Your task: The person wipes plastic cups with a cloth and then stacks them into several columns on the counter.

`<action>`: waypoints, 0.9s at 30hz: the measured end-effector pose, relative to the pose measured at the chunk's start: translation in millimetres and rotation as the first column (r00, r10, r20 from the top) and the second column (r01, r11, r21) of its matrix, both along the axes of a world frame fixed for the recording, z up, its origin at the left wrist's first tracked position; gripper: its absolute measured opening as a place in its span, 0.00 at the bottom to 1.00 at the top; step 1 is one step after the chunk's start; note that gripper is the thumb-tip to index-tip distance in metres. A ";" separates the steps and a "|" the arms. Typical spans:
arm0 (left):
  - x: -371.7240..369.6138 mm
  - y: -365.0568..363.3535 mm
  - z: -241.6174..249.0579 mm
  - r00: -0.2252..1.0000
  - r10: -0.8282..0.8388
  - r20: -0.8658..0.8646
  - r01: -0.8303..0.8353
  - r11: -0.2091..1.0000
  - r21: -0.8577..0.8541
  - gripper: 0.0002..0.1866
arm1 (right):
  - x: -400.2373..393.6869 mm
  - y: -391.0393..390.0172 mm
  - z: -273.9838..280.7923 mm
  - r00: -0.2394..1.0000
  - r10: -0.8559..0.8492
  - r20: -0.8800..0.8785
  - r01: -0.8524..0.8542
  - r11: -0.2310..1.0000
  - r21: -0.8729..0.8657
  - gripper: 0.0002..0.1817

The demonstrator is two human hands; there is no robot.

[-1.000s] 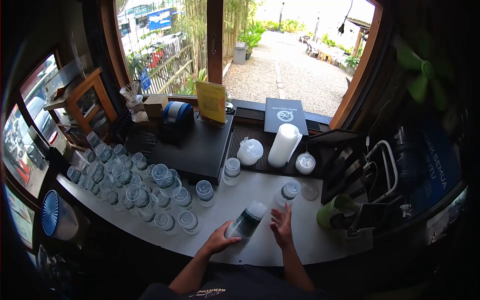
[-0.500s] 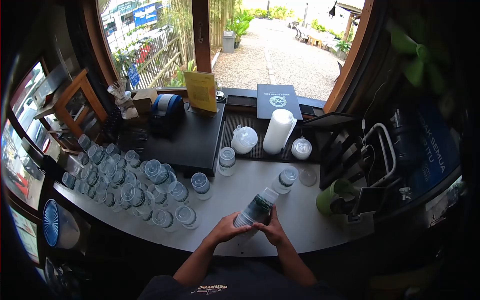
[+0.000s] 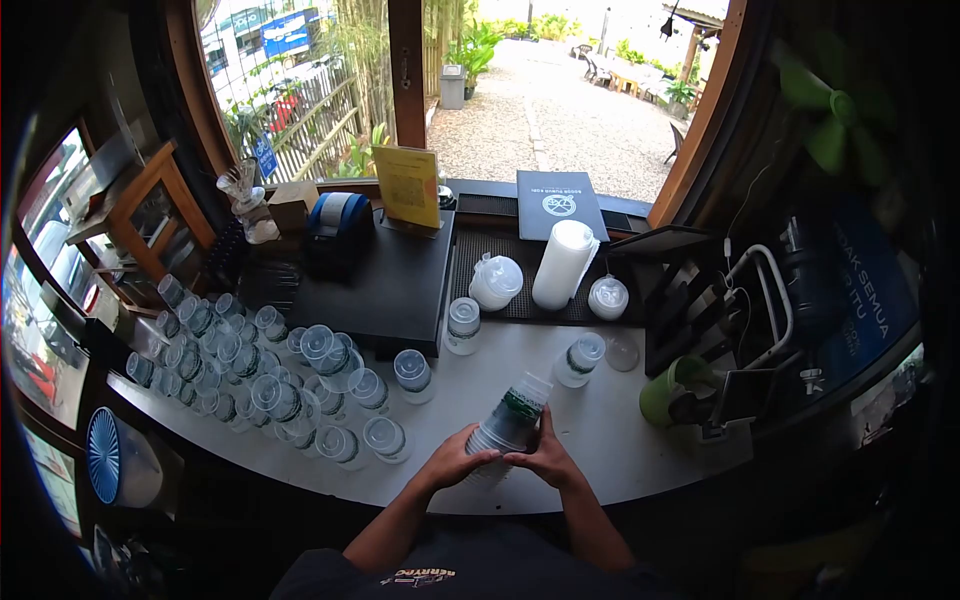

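Observation:
Between my two hands is a leaning stack of clear plastic cups (image 3: pixel 512 418) with dark green print, held above the front of the counter. My left hand (image 3: pixel 455 457) is closed around the stack's lower left side. My right hand (image 3: pixel 548 456) grips it from the right, and the two thumbs nearly meet in front. Just beyond the stack stands a short upside-down pile of the same cups (image 3: pixel 580 360), with a clear round lid (image 3: pixel 621 351) beside it. To the left, another upside-down cup (image 3: pixel 412 372) stands nearest the hands.
Many upside-down cups (image 3: pixel 235 350) crowd the left of the white counter (image 3: pixel 500 350). Behind are a black cash drawer (image 3: pixel 370 280), a yellow sign (image 3: pixel 407 187), a tall white lid stack (image 3: pixel 565 265) and bagged lids (image 3: pixel 495 282). A green pot (image 3: pixel 660 395) stands right.
The cup stack in my hands has tipped slightly more upright, its far end shifting a little left. The whole view has shifted slightly. Both hands keep their hold.

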State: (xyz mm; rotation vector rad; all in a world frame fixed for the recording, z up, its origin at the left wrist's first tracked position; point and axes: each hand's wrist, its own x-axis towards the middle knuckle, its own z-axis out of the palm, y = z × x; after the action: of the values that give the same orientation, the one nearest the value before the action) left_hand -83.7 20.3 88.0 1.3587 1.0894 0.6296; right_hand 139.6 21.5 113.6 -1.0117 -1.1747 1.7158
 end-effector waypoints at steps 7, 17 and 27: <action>4.1 4.7 1.4 0.995 -0.051 0.087 0.051 0.999 0.009 0.44 | 8.3 3.7 -25.8 0.975 -0.142 -0.172 0.159 0.983 0.088 0.71; -8.3 -15.4 -16.6 0.986 -0.160 0.057 0.166 0.978 -0.129 0.41 | 38.6 11.5 -26.9 0.760 -0.635 -0.140 0.629 0.663 0.407 0.66; -36.2 -32.6 -14.2 0.962 -0.053 0.267 0.090 0.988 -0.127 0.42 | 57.7 10.0 -92.5 0.080 -0.718 0.691 0.356 0.668 0.653 0.67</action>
State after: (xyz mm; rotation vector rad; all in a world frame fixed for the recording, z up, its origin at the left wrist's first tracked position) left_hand -119.9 -12.3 73.8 1.1521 0.8497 0.6489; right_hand 197.3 31.6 21.2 -2.0283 -1.3506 0.0914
